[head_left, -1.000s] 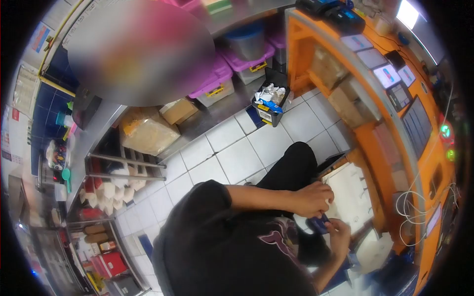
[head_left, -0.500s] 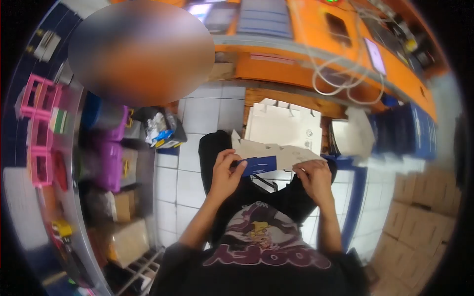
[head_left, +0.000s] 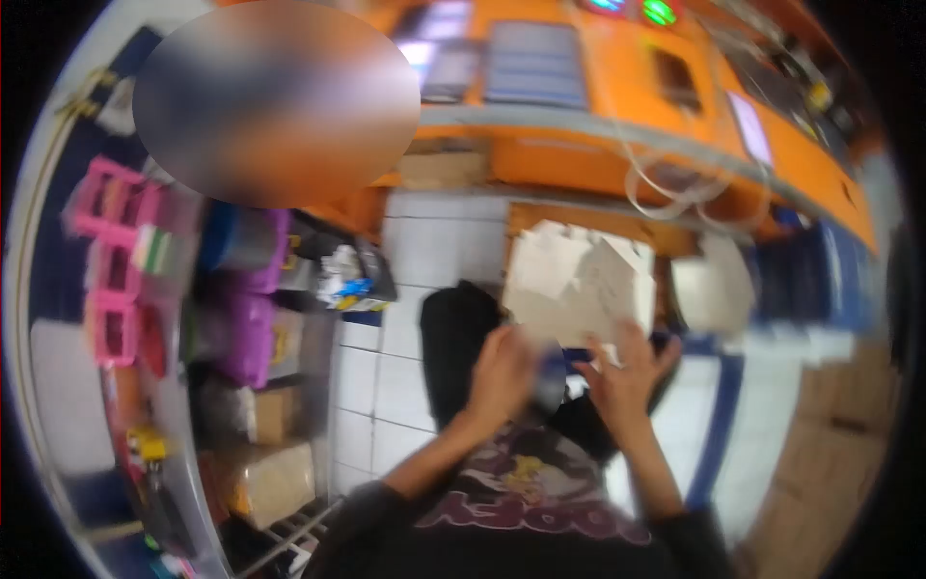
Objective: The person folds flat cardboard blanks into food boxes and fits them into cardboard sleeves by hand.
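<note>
the left hand (head_left: pixel 502 381) is motion-blurred and hides one end of the smeared dark blue piece (head_left: pixel 551 376). beyond the right hand (head_left: pixel 625 381), also blurred, the cream paper (head_left: pixel 610 285) lacks sharp edges. far forward-left of the left hand, a hazy oval (head_left: pixel 275 104) masks everything behind.

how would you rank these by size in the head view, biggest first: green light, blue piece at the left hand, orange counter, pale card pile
1. Orange counter
2. Pale card pile
3. Blue piece at the left hand, its edges blurred
4. Green light
</note>
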`<state>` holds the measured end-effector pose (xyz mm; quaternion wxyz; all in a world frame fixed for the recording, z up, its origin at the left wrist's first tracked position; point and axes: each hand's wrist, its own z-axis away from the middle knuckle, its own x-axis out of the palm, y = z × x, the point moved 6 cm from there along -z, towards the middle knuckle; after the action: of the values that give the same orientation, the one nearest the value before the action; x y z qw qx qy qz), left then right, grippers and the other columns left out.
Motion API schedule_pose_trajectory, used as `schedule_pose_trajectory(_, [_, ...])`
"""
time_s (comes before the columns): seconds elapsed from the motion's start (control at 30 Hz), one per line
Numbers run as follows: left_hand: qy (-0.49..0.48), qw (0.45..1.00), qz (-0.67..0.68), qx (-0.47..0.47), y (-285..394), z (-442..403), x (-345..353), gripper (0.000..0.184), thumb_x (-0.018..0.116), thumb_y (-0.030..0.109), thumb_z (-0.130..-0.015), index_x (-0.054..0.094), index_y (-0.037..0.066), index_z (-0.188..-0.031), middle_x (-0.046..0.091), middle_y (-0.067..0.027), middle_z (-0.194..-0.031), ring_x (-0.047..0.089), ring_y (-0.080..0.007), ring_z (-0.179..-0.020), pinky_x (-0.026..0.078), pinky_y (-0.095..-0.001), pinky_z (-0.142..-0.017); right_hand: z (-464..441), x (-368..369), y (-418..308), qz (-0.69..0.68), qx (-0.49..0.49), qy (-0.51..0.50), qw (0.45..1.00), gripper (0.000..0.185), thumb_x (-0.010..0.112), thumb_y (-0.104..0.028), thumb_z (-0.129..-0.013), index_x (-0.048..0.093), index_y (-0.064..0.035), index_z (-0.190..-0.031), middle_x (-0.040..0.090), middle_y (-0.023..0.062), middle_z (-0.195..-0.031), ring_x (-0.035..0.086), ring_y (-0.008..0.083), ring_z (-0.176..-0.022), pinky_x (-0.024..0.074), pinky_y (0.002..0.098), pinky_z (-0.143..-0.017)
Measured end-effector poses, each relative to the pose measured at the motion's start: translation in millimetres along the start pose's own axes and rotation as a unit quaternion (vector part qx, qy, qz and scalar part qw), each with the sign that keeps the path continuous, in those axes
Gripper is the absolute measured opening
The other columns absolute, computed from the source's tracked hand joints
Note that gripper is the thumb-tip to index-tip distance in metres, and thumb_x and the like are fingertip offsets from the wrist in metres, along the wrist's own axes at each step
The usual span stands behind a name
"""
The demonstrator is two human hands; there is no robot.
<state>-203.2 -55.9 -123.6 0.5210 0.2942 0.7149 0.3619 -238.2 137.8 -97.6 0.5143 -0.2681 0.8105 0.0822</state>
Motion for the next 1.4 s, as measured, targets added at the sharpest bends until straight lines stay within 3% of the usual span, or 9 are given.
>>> schedule_pose_trajectory(0.1, [0.045, 0.999, -0.004, -0.004, -2.6, 9.6, -7.4, 0.014, 0.071, 0.015, -0.092, 0.069, 0.004, -0.100, 0.057, -0.0218, -0.126, 0.064, -0.0375, -0.105, 0.054, -0.0414, -0.089, 10.7, 22.0, 10.2, -0.370, 0.269, 0.054, 0.887, 0.068, 0.071, -0.033, -0.092, 0.039, -0.0175, -0.150, 0.038, 0.0199, -0.151, 0.036, 0.0357, -0.142, 0.0249, 0.0632, -0.115])
schedule_pose_trajectory(0.2, [-0.003, 1.000, 0.016, 0.013, -7.0, 25.9, 9.0, 0.012, 0.069, 0.014, -0.092, 0.069, 0.006, -0.101, 0.056, -0.0216, -0.130, 0.058, -0.0409, -0.116, 0.053, -0.0428, -0.092, 47.8, 86.8, -4.9, -0.775, 0.536, -0.050, 0.330, 0.072, 0.064, -0.038, -0.099, 0.026, -0.0173, -0.156, 0.035, 0.0147, -0.154, 0.039, 0.0348, -0.138, 0.0398, 0.0587, -0.107])
schedule_pose_trajectory(0.23, [0.006, 1.000, 0.011, 0.014, -6.6, 30.4, 11.0, 0.012, 0.069, 0.014, -0.092, 0.069, 0.006, -0.101, 0.056, -0.0216, -0.130, 0.058, -0.0409, -0.116, 0.053, -0.0428, -0.092, 44.5, 89.6, -13.8, -0.815, 0.501, -0.062, 0.285, 0.064, 0.060, -0.036, -0.101, 0.029, -0.0164, -0.153, 0.036, 0.0131, -0.152, 0.043, 0.0325, -0.134, 0.0430, 0.0572, -0.104])
schedule_pose_trajectory(0.43, [-0.146, 0.983, -0.107, -0.012, -8.3, 35.8, 30.7, 0.020, 0.070, 0.025, -0.093, 0.074, 0.007, -0.102, 0.059, -0.0159, -0.131, 0.058, -0.0362, -0.113, 0.052, -0.0407, -0.091, 53.7, 105.6, -7.3, -0.687, 0.550, -0.046, 0.473, 0.058, 0.060, -0.020, -0.099, 0.033, -0.0104, -0.150, 0.049, 0.0126, -0.140, 0.050, 0.0297, -0.125, 0.0432, 0.0470, -0.104])
schedule_pose_trajectory(0.53, [-0.119, 0.989, -0.086, -0.001, -29.8, 32.0, 17.5, 0.029, 0.070, 0.032, -0.092, 0.074, 0.010, -0.111, 0.058, -0.0155, -0.134, 0.058, -0.0364, -0.114, 0.051, -0.0432, -0.095, 49.9, 103.4, 24.2, -0.587, 0.362, -0.052, 0.722, 0.057, 0.055, -0.009, -0.095, 0.036, -0.0025, -0.148, 0.051, 0.0136, -0.138, 0.049, 0.0239, -0.125, 0.0364, 0.0360, -0.108])
schedule_pose_trajectory(0.67, [0.057, 0.977, -0.203, -0.009, -29.6, -18.4, -53.1, 0.038, 0.071, 0.028, -0.092, 0.068, 0.006, -0.124, 0.064, -0.0149, -0.127, 0.062, -0.0296, -0.112, 0.051, -0.0395, -0.094, 69.6, 96.4, 72.2, -0.604, 0.411, -0.116, 0.673, 0.056, 0.051, -0.011, -0.092, 0.041, 0.0008, -0.146, 0.052, 0.0144, -0.137, 0.051, 0.0251, -0.124, 0.0391, 0.0358, -0.106])
schedule_pose_trajectory(0.9, [-0.258, 0.820, 0.450, -0.242, -76.4, -20.6, 1.2, 0.021, 0.066, 0.013, -0.098, 0.063, 0.004, -0.117, 0.070, 0.0000, -0.104, 0.067, -0.0082, -0.095, 0.053, -0.0251, -0.087, 79.5, 118.0, 59.3, -0.710, 0.403, -0.217, 0.535, 0.071, 0.061, -0.041, -0.084, 0.049, 0.0011, -0.139, 0.062, 0.0146, -0.121, 0.064, 0.0274, -0.106, 0.0541, 0.0380, -0.088])
schedule_pose_trajectory(1.27, [-0.196, 0.465, 0.833, -0.228, -88.1, 72.6, 51.7, 0.101, 0.043, 0.078, -0.085, 0.035, 0.004, -0.154, 0.047, -0.0138, -0.151, 0.048, -0.0259, -0.137, 0.043, -0.0451, -0.112, 142.6, 192.3, 95.4, -0.652, 0.482, -0.202, 0.549, 0.060, 0.059, -0.030, -0.096, 0.044, 0.0057, -0.141, 0.060, 0.0144, -0.125, 0.061, 0.0219, -0.109, 0.0519, 0.0333, -0.092])
schedule_pose_trajectory(1.4, [-0.189, 0.683, 0.594, -0.380, -52.9, 57.3, 33.6, 0.074, 0.054, 0.059, -0.096, 0.048, 0.001, -0.142, 0.059, -0.0126, -0.136, 0.060, -0.0226, -0.120, 0.051, -0.0388, -0.101, 75.6, 127.8, 55.5, -0.569, 0.390, -0.183, 0.700, 0.067, 0.058, -0.037, -0.098, 0.042, 0.0105, -0.144, 0.061, 0.0187, -0.132, 0.062, 0.0286, -0.114, 0.0483, 0.0378, -0.098])
